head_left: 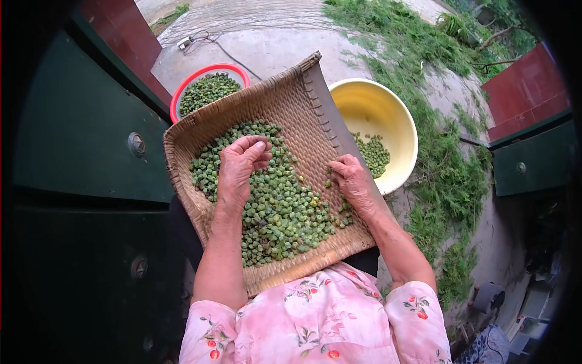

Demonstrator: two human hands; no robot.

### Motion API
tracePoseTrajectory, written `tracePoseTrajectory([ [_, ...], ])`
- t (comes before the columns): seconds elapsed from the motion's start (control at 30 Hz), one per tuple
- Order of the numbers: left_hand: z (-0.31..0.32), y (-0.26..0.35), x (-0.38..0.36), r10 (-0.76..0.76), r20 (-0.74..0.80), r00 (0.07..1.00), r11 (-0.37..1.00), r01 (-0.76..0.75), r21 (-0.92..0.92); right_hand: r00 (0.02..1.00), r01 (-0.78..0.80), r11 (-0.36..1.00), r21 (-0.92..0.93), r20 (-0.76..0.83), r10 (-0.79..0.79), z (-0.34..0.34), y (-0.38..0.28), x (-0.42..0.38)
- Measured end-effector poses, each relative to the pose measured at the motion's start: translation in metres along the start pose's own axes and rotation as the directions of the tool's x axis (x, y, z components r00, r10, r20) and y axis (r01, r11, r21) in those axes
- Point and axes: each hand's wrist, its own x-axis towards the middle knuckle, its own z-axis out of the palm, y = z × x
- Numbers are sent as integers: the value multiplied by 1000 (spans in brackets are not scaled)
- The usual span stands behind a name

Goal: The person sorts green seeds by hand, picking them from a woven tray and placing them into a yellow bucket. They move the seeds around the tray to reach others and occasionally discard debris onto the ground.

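- Red basin (182, 91) at 11 o'clock holds green pods.
- Left hand (237, 173), fingers curled together, rests on the green pods (279, 212) heaped in the woven tray (291, 100).
- Right hand (353, 182), fingers loosely together, touches pods by the tray's 3 o'clock edge.
- Yellow basin (370, 106) sits at 2 o'clock.

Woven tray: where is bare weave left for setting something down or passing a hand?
On the woven tray, bare weave lies along the far raised edge, above the green pods, and to their right beside the right hand. The near-left part is crowded with pods, under the left hand.
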Motion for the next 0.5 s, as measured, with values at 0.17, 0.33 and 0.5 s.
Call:
tracePoseTrajectory([
  [0.17,1,0,0,-1,-5,1000,1000,1,-3,999,36,996,-83,-28,-38,17,10,1],
  [0.33,1,0,-1,0,-9,1000,1000,0,-4,995,93,945,-314,-8,-100,19,2,2],
  [0.5,0,-2,1,-4,-12,1000,1000,4,2,988,-109,988,109,-96,120,-2,20,8],
])
